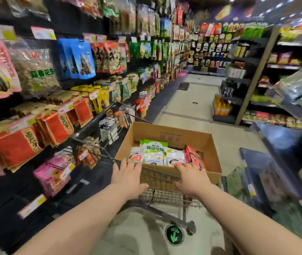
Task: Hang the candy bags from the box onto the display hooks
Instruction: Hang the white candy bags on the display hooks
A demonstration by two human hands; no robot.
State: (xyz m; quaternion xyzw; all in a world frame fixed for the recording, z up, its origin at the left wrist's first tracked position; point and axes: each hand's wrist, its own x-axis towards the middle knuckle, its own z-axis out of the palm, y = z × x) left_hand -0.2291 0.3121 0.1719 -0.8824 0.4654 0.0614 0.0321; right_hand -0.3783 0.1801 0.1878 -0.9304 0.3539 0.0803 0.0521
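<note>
Two bare forearms are reaching in from 7 and 5 o'clock, meeting near the frame's centre. Left hand (128, 176) is lying palm down with its fingers straight and spread over the near rim of the cardboard box (166, 134), thumb sticking out toward 3 o'clock along the box's front wall; it is grasping nothing. Right hand (192, 178) is likewise resting flat and released on the same rim, its straight fingertips pointing toward 11 o'clock and just touching the packets inside.

Candy bags (155, 152) are standing in a row inside the box, directly at 12 o'clock from both hands and just beyond the fingertips: white ones with a green header in the middle, red ones (194, 157) leaning at the 3 o'clock end, nearest the right hand. None of them is being held.

Under the box, a wire shopping cart (164, 196) is carrying it, its mesh showing between the wrists. At 6 o'clock from the cart, a round green arrow sticker (174, 234) is lying on the pale floor.

Along the whole 9 o'clock side, a black display wall (73, 19) is holding hanging packets: red ones (54, 126) at the level of the box, blue ones (80, 58) higher up, pink ones (51, 174) lower. Shelving (253, 74) is standing at 2 o'clock across the aisle. Motion blur is softening the edges of the view.
</note>
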